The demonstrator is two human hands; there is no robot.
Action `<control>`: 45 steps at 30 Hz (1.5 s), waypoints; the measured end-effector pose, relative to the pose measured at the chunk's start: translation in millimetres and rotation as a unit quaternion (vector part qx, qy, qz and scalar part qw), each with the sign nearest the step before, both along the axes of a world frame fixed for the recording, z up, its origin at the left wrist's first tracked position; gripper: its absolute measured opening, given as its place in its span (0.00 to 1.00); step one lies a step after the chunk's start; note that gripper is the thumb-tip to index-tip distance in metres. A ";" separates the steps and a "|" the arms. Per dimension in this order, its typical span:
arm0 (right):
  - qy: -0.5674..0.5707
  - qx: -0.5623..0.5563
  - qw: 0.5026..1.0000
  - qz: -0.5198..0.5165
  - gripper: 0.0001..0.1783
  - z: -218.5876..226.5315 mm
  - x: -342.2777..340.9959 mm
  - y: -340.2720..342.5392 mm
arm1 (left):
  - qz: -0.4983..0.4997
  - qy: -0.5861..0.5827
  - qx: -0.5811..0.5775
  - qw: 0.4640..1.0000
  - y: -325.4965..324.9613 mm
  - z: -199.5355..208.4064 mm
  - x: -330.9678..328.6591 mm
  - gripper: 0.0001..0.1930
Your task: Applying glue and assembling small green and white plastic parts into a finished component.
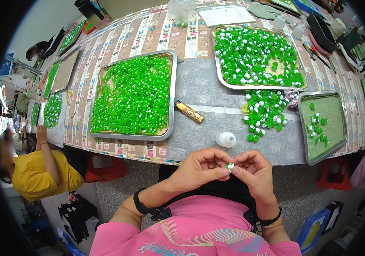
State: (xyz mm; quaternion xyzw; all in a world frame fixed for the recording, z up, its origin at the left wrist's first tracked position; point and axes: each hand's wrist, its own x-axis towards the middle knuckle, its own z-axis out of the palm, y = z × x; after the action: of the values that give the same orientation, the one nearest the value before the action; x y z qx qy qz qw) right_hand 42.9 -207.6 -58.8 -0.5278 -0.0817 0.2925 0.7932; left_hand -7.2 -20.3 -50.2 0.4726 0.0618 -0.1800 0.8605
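Observation:
Just in front of the table edge, my left hand (201,168) and my right hand (254,173) meet, thumbs and fingertips pinched together. Between them sits a small green-and-white piece (230,166) with a dark dot, like a toy eyeball. Right beyond my fingers a white squeeze bottle (226,139) with a narrow tip lies on the grey cloth (199,147). To its right is a loose heap of green and white pieces (264,113). A tray of small green pieces (135,94) lies to the left, and a tray of green-and-white ball pieces (255,55) at the far right.
A metal tray (325,143) with a few green pieces stands on the right. A gold-and-dark lighter-like object (189,112) lies beside the left tray. Red stools (101,168) stand below the table. A person in yellow (44,173) sits at the left.

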 end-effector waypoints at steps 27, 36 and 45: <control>0.067 0.040 0.997 0.030 0.13 -0.5 2.9 -2.5 | 0.088 -0.152 0.133 0.975 -14.4 -12.7 -6.1 0.09; 0.059 0.041 0.997 0.011 0.14 3.1 2.0 -1.6 | 0.088 -0.146 0.050 0.984 -17.0 -17.3 -2.0 0.11; 0.025 0.009 0.999 0.033 0.15 5.9 0.6 -8.3 | 0.091 -0.158 0.211 0.960 -12.1 -7.6 -0.4 0.11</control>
State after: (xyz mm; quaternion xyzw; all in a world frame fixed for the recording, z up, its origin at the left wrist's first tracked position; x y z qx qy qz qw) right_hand 43.5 -215.9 -52.9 -0.5098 -0.0825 0.3310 0.7898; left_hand -7.6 -32.4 -57.8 0.6585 0.0043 -0.0069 0.7525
